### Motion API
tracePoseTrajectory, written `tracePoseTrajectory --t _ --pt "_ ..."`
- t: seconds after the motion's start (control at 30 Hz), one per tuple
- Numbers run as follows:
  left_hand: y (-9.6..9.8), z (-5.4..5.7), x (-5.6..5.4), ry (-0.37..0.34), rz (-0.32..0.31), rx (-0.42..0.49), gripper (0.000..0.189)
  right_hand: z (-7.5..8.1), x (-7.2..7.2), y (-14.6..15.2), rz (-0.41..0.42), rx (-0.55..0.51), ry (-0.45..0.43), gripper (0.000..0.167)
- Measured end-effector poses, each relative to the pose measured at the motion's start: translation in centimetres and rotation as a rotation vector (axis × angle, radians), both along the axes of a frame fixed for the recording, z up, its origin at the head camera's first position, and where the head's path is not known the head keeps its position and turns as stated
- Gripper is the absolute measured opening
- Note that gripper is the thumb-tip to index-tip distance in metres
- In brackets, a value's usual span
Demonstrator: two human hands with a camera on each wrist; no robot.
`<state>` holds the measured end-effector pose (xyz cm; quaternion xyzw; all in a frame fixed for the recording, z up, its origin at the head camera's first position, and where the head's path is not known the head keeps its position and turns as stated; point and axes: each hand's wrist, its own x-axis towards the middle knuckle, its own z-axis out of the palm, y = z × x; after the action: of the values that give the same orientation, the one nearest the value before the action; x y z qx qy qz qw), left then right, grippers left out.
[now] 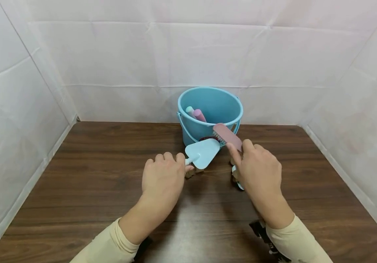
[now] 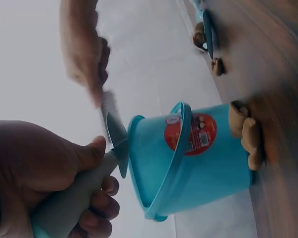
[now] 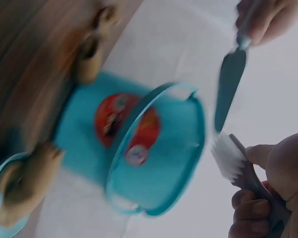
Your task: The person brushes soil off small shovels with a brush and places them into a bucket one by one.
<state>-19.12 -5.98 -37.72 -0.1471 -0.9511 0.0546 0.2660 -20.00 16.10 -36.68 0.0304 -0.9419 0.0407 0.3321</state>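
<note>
My left hand (image 1: 164, 175) grips the handle of a small trowel (image 1: 203, 152), its pale blue blade pointing right. In my right hand (image 1: 260, 173) is a pink scrub brush (image 1: 228, 136), held by its handle with the bristles facing down and left. The bristles (image 3: 227, 157) are right at the tip of the trowel blade (image 3: 231, 82) in the right wrist view. Both tools are raised in front of a light blue bucket (image 1: 191, 129), which stands upright. Inside the bucket lean a mint-tipped stick (image 1: 189, 110) and a pink-ended one (image 1: 199, 115).
Several tan, lumpy pieces (image 2: 251, 136) lie on the wooden table (image 1: 109, 175) in front of the bucket. To the right, partly behind my right hand, a pale blue item (image 3: 15, 225) sits with a tan piece. White sheeting (image 1: 116, 54) walls the table's back and sides.
</note>
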Motion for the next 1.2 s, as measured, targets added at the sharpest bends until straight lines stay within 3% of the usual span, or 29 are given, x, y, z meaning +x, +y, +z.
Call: tracePoseTrajectory --t 0.17,0.33,0.43,0.67,0.83,0.97,1.2 --pt "0.2 0.2 0.0 0.005 -0.015 0.002 0.05 -0.4 1.9 -2.7 0.124 0.075 0.029 0.05" --pt "0.1 0.4 0.2 -0.02 0.002 0.015 0.048 -1.3 2.3 -4.4 0.194 0.159 0.115 0.051" --pt "0.0 0.4 0.2 -0.02 0.003 0.022 0.048 -1.7 1.9 -4.3 0.187 0.172 0.14 0.052" --pt "-0.4 0.4 0.1 -0.027 0.023 -0.018 0.051 -1.7 0.1 -2.0 0.068 0.151 0.063 0.052" --pt "-0.6 0.2 0.1 -0.039 0.015 -0.016 0.051 -1.5 -0.8 -0.7 0.011 0.124 0.067 0.051" --pt "-0.6 0.3 0.1 -0.047 0.01 -0.002 0.05 -1.3 -0.7 -0.6 0.031 0.13 0.072 0.05" --pt "-0.4 0.4 0.0 -0.091 0.012 -0.002 0.048 -1.2 1.0 -2.6 0.154 0.166 0.114 0.052"
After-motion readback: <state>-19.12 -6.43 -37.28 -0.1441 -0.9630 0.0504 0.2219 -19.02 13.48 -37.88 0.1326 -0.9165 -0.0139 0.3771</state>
